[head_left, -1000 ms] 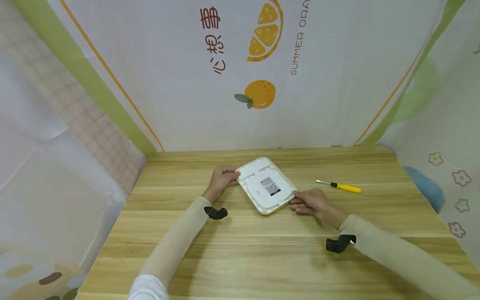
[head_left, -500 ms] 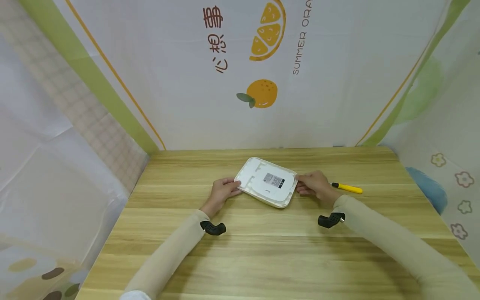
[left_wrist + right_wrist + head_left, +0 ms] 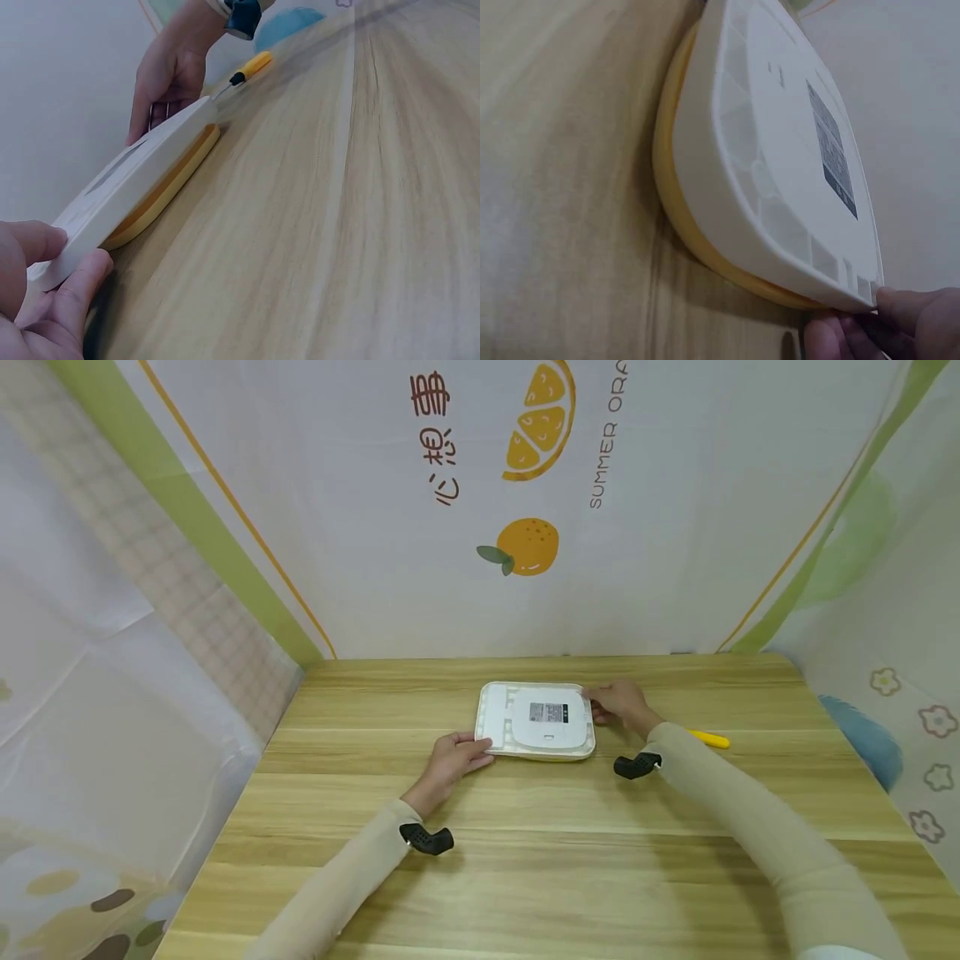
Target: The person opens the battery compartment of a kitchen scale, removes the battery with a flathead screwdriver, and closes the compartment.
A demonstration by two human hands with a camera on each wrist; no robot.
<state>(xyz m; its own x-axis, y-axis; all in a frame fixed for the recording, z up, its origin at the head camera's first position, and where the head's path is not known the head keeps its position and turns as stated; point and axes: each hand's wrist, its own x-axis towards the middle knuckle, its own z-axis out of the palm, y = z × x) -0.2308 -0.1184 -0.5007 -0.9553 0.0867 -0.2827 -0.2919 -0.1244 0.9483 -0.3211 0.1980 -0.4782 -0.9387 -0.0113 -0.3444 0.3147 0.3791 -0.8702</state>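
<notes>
A white, rounded kitchen scale [image 3: 525, 735] lies upside down on the wooden table. Its underside carries a grey and black label [image 3: 549, 713]. Beneath the white body, the right wrist view shows a yellow platform [image 3: 697, 246] with a narrow gap between the two. My left hand [image 3: 450, 762] pinches the scale's near left corner, thumb on top and fingers below. At the far right corner, my right hand [image 3: 621, 703] holds the edge between thumb and fingers; part of those fingers is hidden under the rim.
A yellow-handled screwdriver [image 3: 711, 740] lies to the right, its blade hidden by my right arm in the head view. The table [image 3: 480, 868] meets a fabric wall with orange prints [image 3: 528, 547] at the back. Light cloth hangs at both sides.
The scale has turned anticlockwise, from slanted to nearly square with the table. My right hand has moved away from me along with it, my left hand slightly nearer. My right arm now covers the screwdriver's blade.
</notes>
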